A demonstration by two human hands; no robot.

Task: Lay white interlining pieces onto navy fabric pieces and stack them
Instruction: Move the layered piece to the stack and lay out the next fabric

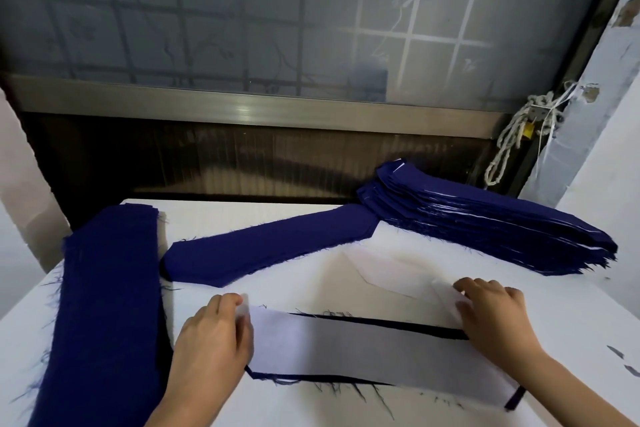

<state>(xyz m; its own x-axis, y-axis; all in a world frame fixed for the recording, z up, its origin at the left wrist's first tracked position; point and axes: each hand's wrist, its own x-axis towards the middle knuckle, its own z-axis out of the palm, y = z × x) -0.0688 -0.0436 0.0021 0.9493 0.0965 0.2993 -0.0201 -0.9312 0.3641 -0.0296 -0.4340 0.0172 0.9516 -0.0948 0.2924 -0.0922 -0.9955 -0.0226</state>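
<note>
Head view: left hand (211,336), right hand (495,312) pinch sheer interlining (363,350) atop frayed navy piece (398,326).

One left hand (207,340), one right hand (493,317), one white piece (363,350), one covered navy piece (398,326), one loose navy piece (270,246), two navy stacks (107,305) (485,222).

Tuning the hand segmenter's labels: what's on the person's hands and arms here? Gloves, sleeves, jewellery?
Nothing worn that shows. The left hand and right hand are ungloved, with no rings, watch or bands visible. The left forearm and right forearm are bare to the frame edge, and no sleeve comes into view.
</note>
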